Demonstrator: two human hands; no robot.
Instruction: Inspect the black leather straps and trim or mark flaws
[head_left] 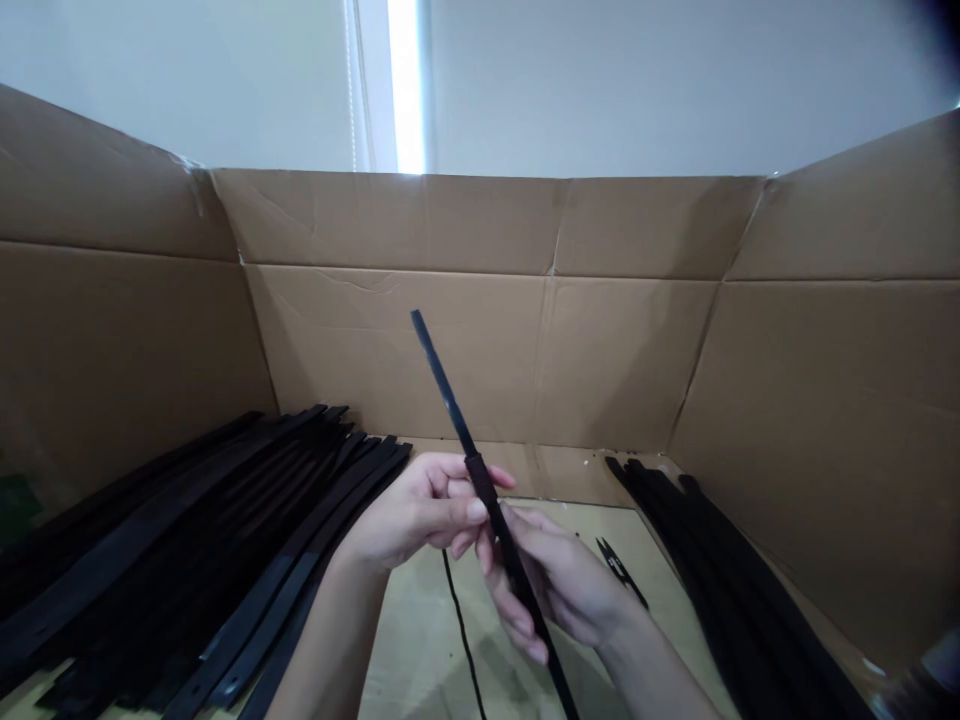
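Observation:
A long narrow black strip point(442, 380) slants up and away in front of me. Its far end is bare and slightly shiny, while the nearer length has a matte black fabric-like covering point(481, 478). My left hand point(427, 510) is closed at the edge of that covering, thumb on the near side and fingertips behind. Lower down, my right hand point(562, 575) holds the covered length across its fingers. A thin black cord point(461, 620) runs from below my left hand towards me; whether it joins the strip is hidden.
Many dark flat strips point(187, 540) are piled on the left. More black covered strips point(735, 560) lie along the right side. Small black thread snips point(621, 572) rest on the pale board point(420, 650). Cardboard walls point(405, 350) stand around the back and sides.

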